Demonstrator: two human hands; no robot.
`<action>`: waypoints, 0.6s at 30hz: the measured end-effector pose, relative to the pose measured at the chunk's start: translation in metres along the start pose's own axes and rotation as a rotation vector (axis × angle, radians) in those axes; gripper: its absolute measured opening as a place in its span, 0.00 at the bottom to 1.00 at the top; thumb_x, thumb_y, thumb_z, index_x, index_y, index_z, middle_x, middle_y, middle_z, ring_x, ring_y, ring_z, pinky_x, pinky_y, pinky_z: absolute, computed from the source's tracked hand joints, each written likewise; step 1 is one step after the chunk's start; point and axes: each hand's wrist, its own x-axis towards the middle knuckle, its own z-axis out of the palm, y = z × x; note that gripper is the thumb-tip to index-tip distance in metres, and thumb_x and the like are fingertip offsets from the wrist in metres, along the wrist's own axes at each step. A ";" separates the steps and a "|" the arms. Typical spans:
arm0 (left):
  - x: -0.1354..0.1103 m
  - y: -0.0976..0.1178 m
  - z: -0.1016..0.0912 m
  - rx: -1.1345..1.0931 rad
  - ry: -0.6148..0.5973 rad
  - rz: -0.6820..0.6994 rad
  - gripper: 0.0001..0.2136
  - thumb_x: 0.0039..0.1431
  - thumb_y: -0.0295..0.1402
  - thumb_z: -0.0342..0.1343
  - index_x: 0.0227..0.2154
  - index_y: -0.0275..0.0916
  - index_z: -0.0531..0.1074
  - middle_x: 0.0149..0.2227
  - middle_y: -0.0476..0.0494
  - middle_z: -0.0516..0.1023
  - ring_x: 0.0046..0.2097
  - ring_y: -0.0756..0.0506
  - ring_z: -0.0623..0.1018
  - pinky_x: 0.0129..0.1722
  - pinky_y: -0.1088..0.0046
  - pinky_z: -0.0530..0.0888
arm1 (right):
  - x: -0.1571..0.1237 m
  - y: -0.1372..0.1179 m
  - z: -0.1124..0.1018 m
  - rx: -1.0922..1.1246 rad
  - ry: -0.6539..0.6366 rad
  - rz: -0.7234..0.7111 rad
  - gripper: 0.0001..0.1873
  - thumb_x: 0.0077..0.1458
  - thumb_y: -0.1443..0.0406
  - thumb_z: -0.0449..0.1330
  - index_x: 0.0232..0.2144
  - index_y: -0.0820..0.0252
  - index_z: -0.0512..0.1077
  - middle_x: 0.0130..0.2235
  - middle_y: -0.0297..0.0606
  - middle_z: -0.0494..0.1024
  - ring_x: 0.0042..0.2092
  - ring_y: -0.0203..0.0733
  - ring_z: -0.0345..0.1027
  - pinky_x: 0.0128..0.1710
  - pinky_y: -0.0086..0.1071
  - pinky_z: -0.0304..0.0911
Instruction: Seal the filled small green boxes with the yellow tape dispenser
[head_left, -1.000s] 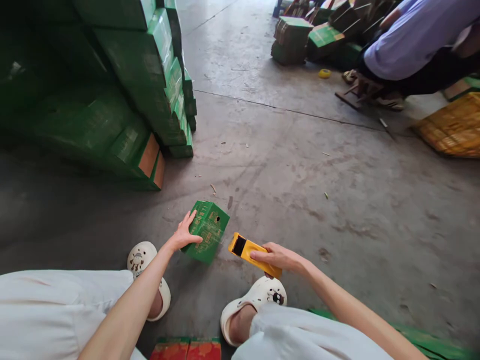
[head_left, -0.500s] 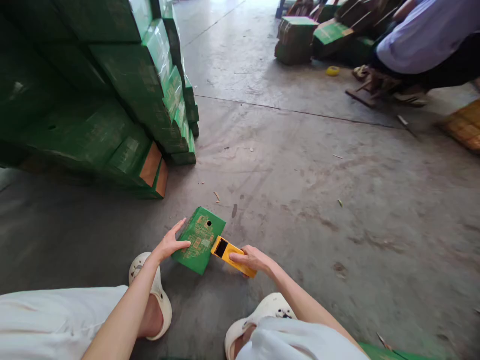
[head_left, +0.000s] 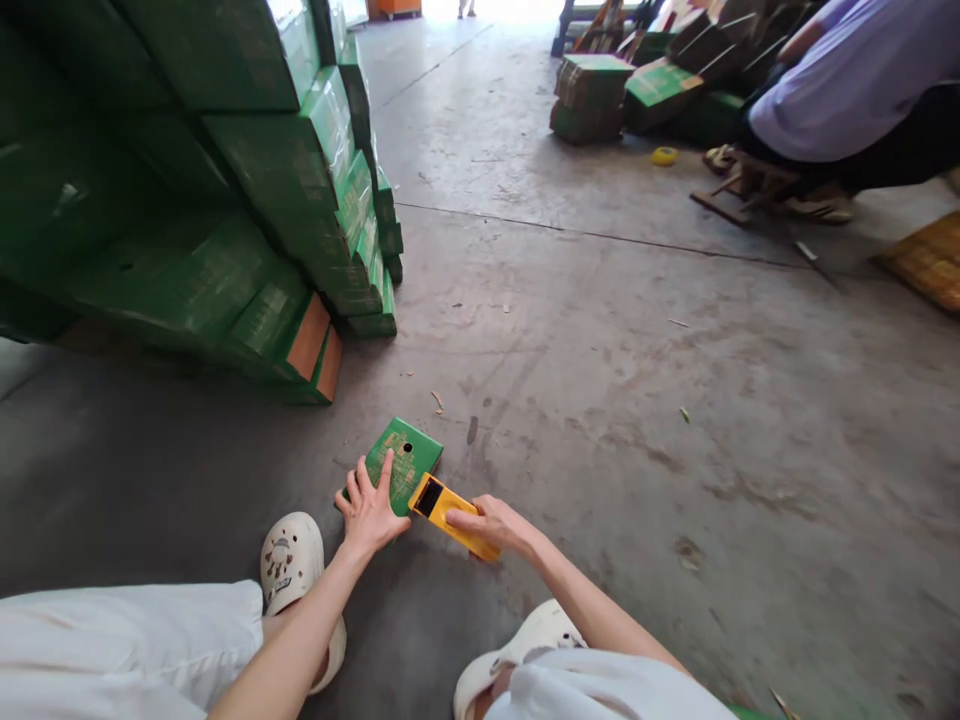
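Grey concrete floor (head_left: 600, 400) carries a small green carton (head_left: 401, 462) that lies flat just in front of the person's feet. On its near edge the left hand (head_left: 369, 512) presses with fingers spread. From the right, the right hand (head_left: 491, 522) grips closed around a yellow tape dispenser (head_left: 450, 508), whose long axis points up-left and whose front end touches the carton's right corner.

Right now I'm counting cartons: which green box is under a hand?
The small green box lying alone on the floor, pressed by the left hand; the other green boxes sit stacked, untouched.
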 end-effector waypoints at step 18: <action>-0.011 0.020 0.012 -0.550 -0.284 0.090 0.61 0.41 0.42 0.72 0.75 0.54 0.41 0.75 0.32 0.50 0.72 0.25 0.58 0.66 0.41 0.59 | -0.124 0.054 -0.052 0.173 -0.010 0.106 0.32 0.52 0.36 0.61 0.27 0.59 0.67 0.25 0.34 0.73 0.26 0.36 0.65 0.23 0.27 0.54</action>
